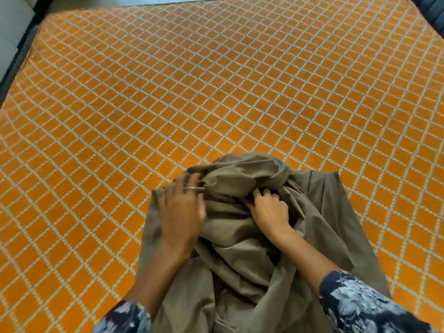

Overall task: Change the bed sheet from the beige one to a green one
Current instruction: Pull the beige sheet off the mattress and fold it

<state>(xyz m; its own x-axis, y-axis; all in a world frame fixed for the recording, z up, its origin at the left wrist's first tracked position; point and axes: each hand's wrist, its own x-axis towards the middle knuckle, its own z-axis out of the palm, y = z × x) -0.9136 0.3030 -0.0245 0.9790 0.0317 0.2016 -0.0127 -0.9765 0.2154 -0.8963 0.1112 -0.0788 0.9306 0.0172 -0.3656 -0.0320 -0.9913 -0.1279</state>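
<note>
A person bends over a bed whose mattress [216, 80] lies bare, its orange cover crossed by a pale diamond grid, and gathers a bunched sheet [245, 248] at the near edge. The sheet, a dull grey-beige cloth (its shade falls somewhere between khaki and olive in this light), sits heaped in loose folds in the lower middle of the view, part of it spread flat to the right on the mattress and part trailing down toward the person. The left hand [182, 212] lies on the left side of the heap, fingers fairly straight and spread over the cloth, a thin ring on one finger. The right hand [270, 210] digs into the middle of the heap, its fingers curled into a fold and gripping it; rings show on two fingers. The hands are apart, with a ridge of cloth between them. Both forearms emerge from dark blue sleeves [360, 306] printed with pale flowers. Grey floor [14, 27] shows past the far left corner of the bed
</note>
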